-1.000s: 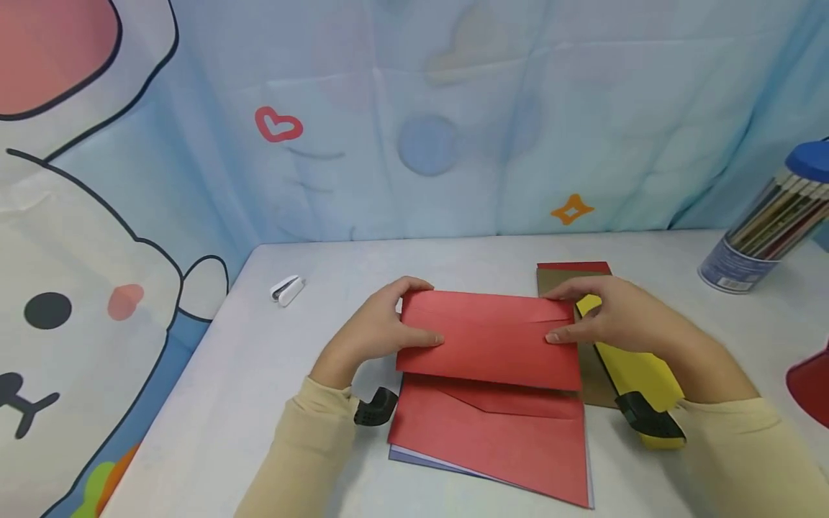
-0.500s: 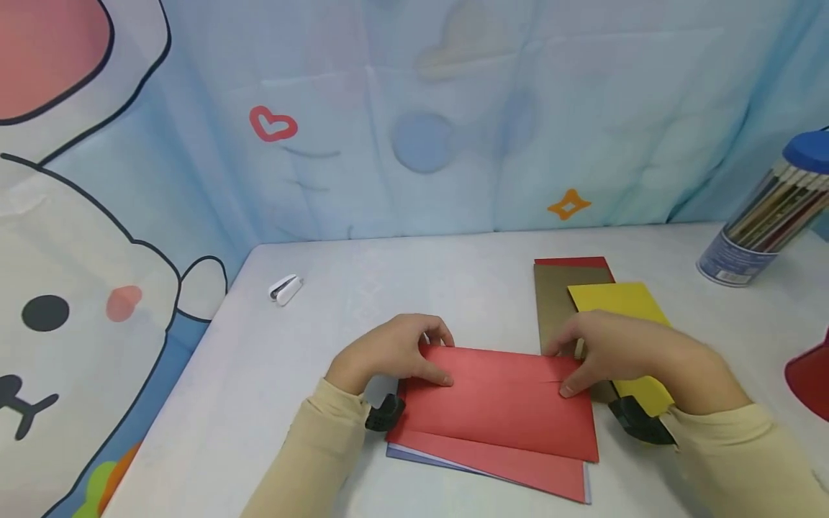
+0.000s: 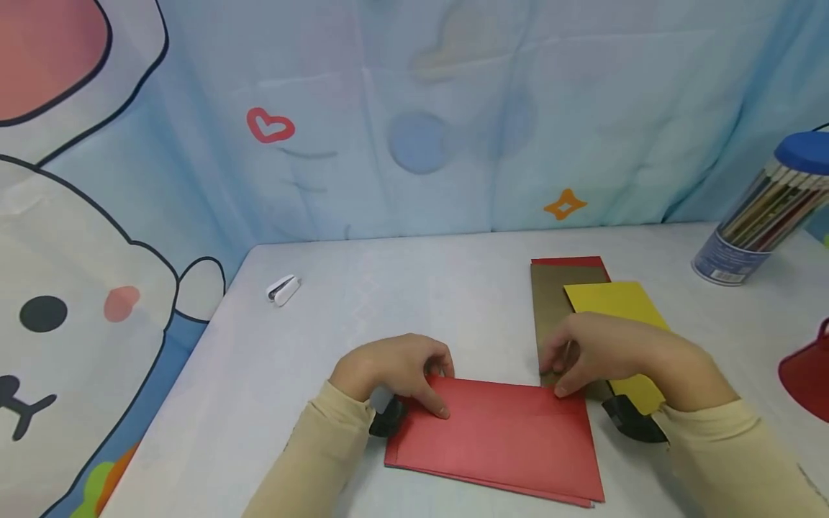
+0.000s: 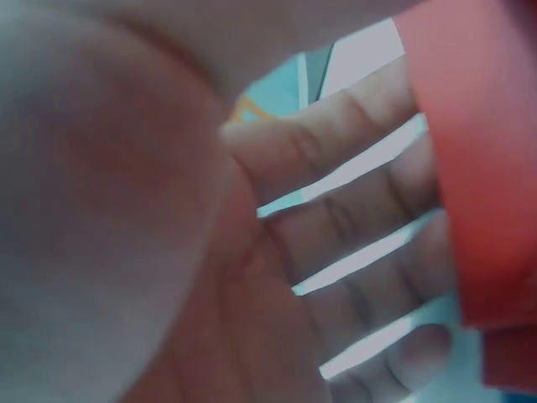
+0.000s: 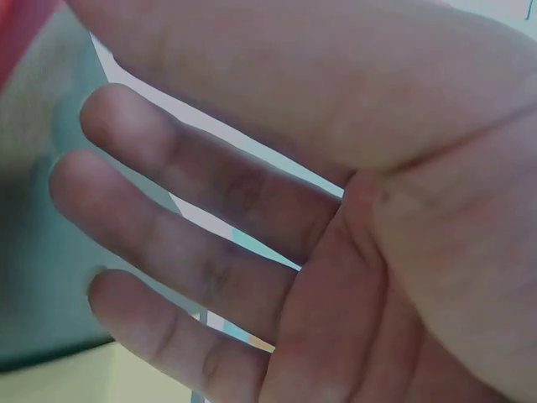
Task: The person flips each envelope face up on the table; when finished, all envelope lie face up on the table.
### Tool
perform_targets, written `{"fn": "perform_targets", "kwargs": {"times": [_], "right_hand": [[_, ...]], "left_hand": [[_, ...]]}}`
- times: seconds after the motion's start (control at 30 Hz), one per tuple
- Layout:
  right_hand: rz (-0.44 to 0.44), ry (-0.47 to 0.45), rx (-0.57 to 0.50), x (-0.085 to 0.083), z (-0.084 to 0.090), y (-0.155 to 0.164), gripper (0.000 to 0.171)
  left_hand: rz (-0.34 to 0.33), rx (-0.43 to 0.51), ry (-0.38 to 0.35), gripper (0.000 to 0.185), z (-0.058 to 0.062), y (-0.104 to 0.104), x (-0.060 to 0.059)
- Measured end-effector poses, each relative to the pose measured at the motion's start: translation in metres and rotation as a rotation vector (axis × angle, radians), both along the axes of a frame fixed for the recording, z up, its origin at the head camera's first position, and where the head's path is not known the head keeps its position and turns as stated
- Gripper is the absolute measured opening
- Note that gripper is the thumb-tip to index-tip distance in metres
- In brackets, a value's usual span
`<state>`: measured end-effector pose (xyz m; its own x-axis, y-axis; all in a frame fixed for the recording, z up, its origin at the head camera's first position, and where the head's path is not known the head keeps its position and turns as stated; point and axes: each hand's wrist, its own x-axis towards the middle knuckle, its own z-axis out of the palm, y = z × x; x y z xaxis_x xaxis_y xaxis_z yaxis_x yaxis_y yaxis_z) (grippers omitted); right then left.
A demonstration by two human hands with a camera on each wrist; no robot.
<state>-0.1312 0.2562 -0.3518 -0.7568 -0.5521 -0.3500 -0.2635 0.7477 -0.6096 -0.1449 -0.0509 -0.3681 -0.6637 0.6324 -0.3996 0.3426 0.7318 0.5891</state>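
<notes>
A red envelope (image 3: 505,432) lies over a stack near the table's front, its edges nearly lined up with the red one beneath. My left hand (image 3: 401,370) pinches its far left corner, thumb on top. In the left wrist view, fingertips of the left hand (image 4: 352,185) meet the red envelope (image 4: 478,168) at its edge. My right hand (image 3: 609,352) is at the far right corner, thumb tip touching the edge and fingers beyond it over a brown envelope (image 3: 550,295). Its fingers (image 5: 185,193) look loosely bent in the right wrist view.
A yellow envelope (image 3: 615,298) lies partly across the brown one, with a red edge (image 3: 563,261) showing behind. A small white stapler (image 3: 283,289) sits at the left. A pencil tub with a blue lid (image 3: 751,223) and a red object (image 3: 806,378) stand at the right.
Both hands have brought the red envelope down and toward the front onto the stack, covering the lower one. The right fingers have come off its edge, uncovering the yellow envelope.
</notes>
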Motion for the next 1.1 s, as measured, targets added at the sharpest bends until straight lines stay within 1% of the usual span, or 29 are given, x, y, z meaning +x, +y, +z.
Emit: {"fn": "perform_targets", "kwargs": {"times": [0.13, 0.3, 0.5, 0.6, 0.67, 0.77, 0.87, 0.97, 1.1], "right_hand": [[-0.002, 0.03, -0.027, -0.003, 0.001, 0.013, 0.028], [-0.065, 0.067, 0.0, -0.008, 0.002, 0.036, 0.035], [-0.152, 0.184, 0.085, -0.012, -0.001, 0.067, 0.064], [-0.207, 0.209, 0.121, -0.015, -0.005, 0.079, 0.08], [-0.252, 0.203, 0.142, -0.015, -0.008, 0.088, 0.094], [-0.309, 0.172, 0.188, -0.015, -0.011, 0.103, 0.119], [-0.337, 0.131, 0.207, -0.015, -0.016, 0.114, 0.139], [-0.345, 0.104, 0.166, -0.016, -0.022, 0.12, 0.15], [-0.376, 0.097, 0.096, -0.018, -0.03, 0.119, 0.153]], "left_hand": [[-0.007, -0.035, -0.001, 0.037, 0.004, 0.002, 0.005], [-0.017, -0.062, 0.013, 0.037, 0.005, 0.002, 0.007], [-0.055, -0.055, 0.014, 0.037, 0.006, 0.002, 0.007], [-0.071, -0.037, 0.017, 0.037, 0.006, 0.001, 0.006], [-0.075, -0.027, 0.018, 0.037, 0.005, 0.001, 0.005], [-0.07, -0.013, 0.011, 0.038, 0.004, 0.0, 0.003], [-0.061, -0.001, 0.003, 0.037, 0.003, -0.002, 0.002], [-0.052, 0.013, -0.006, 0.036, 0.002, -0.003, 0.0], [-0.041, 0.025, -0.012, 0.036, 0.001, -0.005, -0.002]]}}
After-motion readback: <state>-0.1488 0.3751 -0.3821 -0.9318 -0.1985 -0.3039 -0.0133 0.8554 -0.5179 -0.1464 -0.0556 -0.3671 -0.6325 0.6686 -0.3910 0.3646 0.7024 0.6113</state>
